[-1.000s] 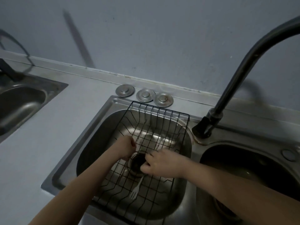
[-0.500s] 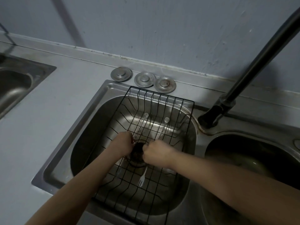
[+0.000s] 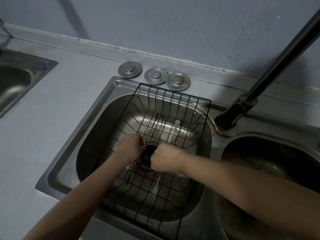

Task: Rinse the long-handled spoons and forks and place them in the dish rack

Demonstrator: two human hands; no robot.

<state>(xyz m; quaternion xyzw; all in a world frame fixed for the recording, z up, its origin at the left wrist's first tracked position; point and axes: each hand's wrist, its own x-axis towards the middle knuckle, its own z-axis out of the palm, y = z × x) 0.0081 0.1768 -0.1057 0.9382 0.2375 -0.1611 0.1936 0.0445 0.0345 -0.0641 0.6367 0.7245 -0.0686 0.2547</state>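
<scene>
The desk (image 3: 57,129) fills the left of your view and carries the double sink; the left basin (image 3: 97,135) sits at the centre, with the faucet (image 3: 270,73) rising toward 2 o'clock. Three round metal drain covers (image 3: 154,75) lie in a row on the desk at 12 o'clock from the basin.

Across the basin lies the black wire dish rack (image 3: 174,104), and both your arms reach into it from 6 o'clock.

Your left hand (image 3: 129,147) is clenched around a thin metal handle near the middle of the rack, beside the dark drain (image 3: 147,155); which of the utensils it holds I cannot tell for sure. Your right hand (image 3: 166,159) is closed in a fist just at 3 o'clock of the left, gripping the white fork (image 3: 155,188) by the upper handle, tines hanging toward 6 o'clock.

Two long spoons rest on the rack wires at 12 o'clock from your hands: a metal spoon (image 3: 154,124) nearer the left hand and a pale spoon (image 3: 175,129) nearer the right. A metal fork (image 3: 129,175) shows under your left wrist, pointing to 6 o'clock.

The coming move seems to turn on the white fork's long axis: it runs 12 to 6, roughly parallel to the long rack wires, so it could slip through the gaps. Lay it across the wires as you let go.
</scene>
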